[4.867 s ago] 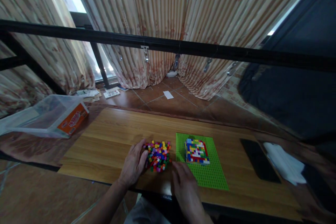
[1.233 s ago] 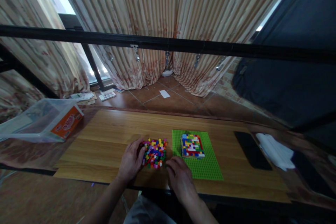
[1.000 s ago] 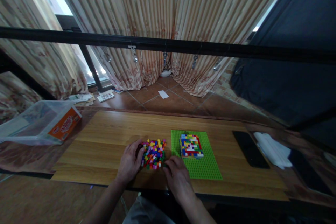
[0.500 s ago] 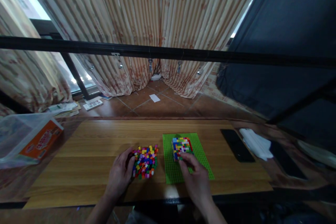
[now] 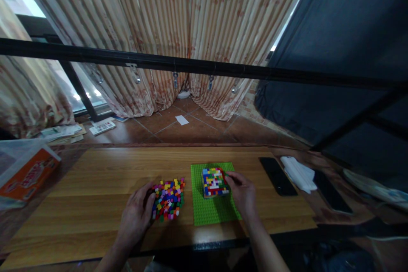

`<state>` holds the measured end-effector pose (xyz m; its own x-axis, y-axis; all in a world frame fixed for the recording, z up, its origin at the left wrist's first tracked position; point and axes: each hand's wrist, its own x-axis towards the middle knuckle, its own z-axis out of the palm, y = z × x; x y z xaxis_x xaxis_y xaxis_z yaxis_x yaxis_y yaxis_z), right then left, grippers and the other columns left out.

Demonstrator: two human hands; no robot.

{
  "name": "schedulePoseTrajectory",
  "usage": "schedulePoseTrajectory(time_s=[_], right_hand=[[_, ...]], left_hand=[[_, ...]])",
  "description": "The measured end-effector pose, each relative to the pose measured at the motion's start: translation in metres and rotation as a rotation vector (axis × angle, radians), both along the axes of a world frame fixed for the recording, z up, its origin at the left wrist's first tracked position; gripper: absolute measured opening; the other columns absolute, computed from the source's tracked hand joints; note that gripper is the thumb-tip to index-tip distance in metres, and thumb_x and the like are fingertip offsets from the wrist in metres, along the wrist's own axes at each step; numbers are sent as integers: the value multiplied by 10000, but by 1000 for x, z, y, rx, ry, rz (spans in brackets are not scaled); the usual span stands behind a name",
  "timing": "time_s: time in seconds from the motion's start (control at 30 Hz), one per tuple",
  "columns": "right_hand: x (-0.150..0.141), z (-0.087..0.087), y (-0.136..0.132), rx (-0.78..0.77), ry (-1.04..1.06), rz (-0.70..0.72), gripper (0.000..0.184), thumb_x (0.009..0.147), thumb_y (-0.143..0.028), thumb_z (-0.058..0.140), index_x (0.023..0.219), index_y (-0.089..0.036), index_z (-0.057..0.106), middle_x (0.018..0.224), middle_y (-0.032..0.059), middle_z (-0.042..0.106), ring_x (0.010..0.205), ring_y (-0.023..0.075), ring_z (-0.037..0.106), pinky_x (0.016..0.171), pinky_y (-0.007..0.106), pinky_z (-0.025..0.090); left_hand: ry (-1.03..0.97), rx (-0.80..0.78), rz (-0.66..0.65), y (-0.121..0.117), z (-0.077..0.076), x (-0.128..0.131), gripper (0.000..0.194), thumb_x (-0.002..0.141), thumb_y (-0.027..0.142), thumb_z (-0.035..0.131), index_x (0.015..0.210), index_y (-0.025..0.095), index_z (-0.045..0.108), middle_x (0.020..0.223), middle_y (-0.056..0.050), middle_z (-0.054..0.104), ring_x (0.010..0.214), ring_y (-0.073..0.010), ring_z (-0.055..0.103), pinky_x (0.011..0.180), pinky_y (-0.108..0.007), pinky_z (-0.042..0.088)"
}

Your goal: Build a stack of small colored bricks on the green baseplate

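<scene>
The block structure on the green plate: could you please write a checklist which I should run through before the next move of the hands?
1. Block structure lies within the edges of the green plate: ok.
2. Right hand is at the structure, with fingertips by its right edge: ok.
3. A brick is between the right fingertips: cannot tell, too small to see.
4. Loose bricks are gathered in one pile, beside the left hand: ok.
5. Every brick of the structure is pressed fully down: cannot tell from this view.
6. Black slab is apart from the green plate: ok.
</scene>
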<state>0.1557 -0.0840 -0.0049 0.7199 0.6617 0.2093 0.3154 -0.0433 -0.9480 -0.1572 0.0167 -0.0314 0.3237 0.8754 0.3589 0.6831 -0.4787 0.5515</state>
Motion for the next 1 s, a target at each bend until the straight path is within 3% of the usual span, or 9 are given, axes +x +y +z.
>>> schedulePoseTrajectory(time_s=[0.33,1.0], right_hand=[[3,-4,19,-30,-25,46,207,741,-383,656,798,-219,769,825,53,710,764,190,647,693,324,526],[11,-2,21,-90,-27,53,326,731,-403,640,948,-184,743,857,77,751,769,212,680,724,355,545]], left_hand=[[8,-24,5,1,-2,-1,429,932,452,405,1191,177,609,1106,-105,707,1049,-259,654,922,-419,543],[-19,-43,4,-2,0,1,411,921,440,429,1191,189,609,1100,-96,710,1033,-252,659,918,-420,543]])
